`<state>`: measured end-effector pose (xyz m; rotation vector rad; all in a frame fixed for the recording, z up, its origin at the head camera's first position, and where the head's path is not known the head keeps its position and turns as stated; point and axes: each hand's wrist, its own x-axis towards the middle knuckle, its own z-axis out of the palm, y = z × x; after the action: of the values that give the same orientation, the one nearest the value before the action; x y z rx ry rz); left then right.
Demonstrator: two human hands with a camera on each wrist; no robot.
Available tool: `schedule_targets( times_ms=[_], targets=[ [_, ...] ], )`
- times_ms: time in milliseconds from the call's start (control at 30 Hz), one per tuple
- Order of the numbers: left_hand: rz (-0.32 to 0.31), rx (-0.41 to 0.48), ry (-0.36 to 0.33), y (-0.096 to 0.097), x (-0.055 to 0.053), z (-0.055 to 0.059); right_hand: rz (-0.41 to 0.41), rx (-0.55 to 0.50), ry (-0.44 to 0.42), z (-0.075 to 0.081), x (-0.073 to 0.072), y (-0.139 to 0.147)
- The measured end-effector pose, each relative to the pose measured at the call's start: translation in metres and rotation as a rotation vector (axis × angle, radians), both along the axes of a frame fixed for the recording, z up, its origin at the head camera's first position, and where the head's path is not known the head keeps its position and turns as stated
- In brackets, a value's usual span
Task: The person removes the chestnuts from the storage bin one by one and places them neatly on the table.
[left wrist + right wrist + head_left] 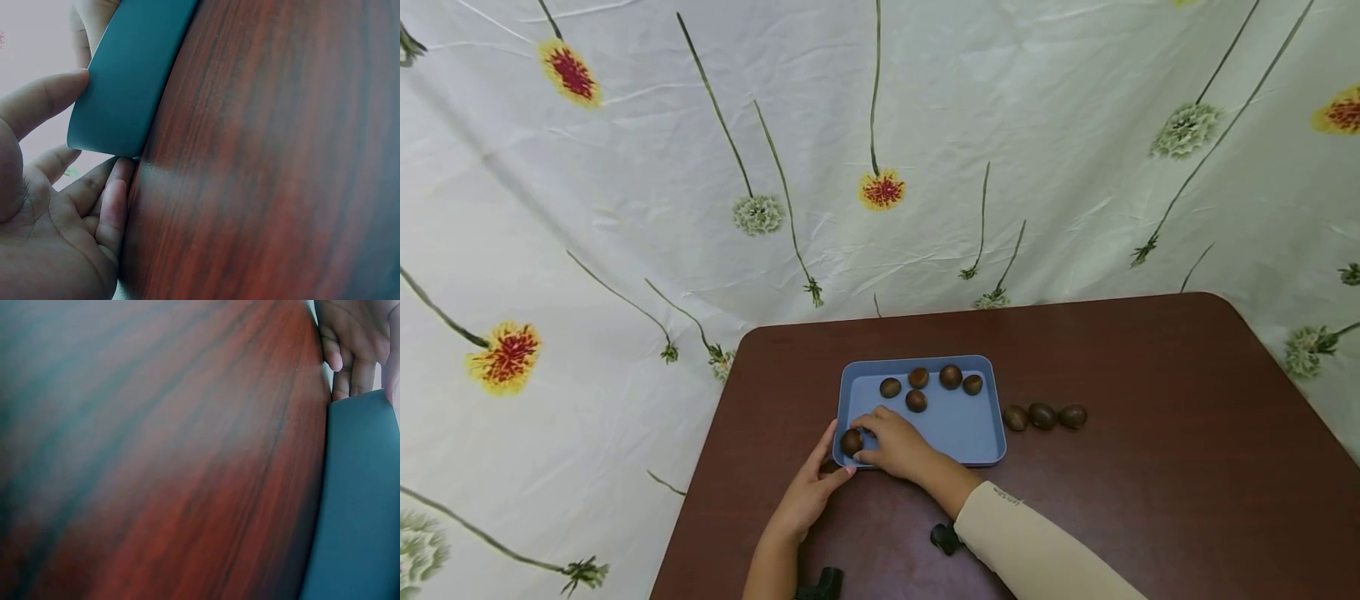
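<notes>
A blue rectangular tray [958,432] lies on the table with several brown chestnuts in it, most of them toward its back edge. My right hand [898,446] reaches over the front rim and pinches one chestnut [852,442] between thumb and fingers in the tray's front left corner. Around that same corner, my left hand [805,498] holds the tray. The left wrist view shows the thumb on the rim of the tray wall [131,81] and the other fingers bent about the corner. In the right wrist view, the tray's front wall [359,487] hides my right hand.
Three more chestnuts [1042,416] sit in a row on the table just right of the tray. The dark reddish-brown table [1150,492] has rounded back corners. Behind it hangs a white cloth [925,100] printed with flowers.
</notes>
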<state>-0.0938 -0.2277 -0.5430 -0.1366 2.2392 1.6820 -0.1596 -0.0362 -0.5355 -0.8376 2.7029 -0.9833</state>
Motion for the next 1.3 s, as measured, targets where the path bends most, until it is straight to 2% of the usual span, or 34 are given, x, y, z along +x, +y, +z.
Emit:
schedule_targets(
  times_ms=[467,1000,1133,1300],
  targets=[
    [-0.013,0.01,-0.003,-0.001,0.0002,-0.0029,-0.004,-0.056,-0.014,-0.0025,0.0024,0.0027],
    [0.011,0.035,0.024,0.0006,0.0002,-0.0032,-0.056,-0.198,-0.115,-0.003,0.002,0.0075],
    [0.015,0.03,0.023,0.0006,0.0004,-0.0035,-0.066,-0.238,-0.111,-0.0046,0.0031,0.0089],
    [0.013,0.011,0.024,-0.0002,-0.0001,-0.0037,-0.098,-0.302,-0.053,-0.0034,0.0053,0.0096]
  ],
)
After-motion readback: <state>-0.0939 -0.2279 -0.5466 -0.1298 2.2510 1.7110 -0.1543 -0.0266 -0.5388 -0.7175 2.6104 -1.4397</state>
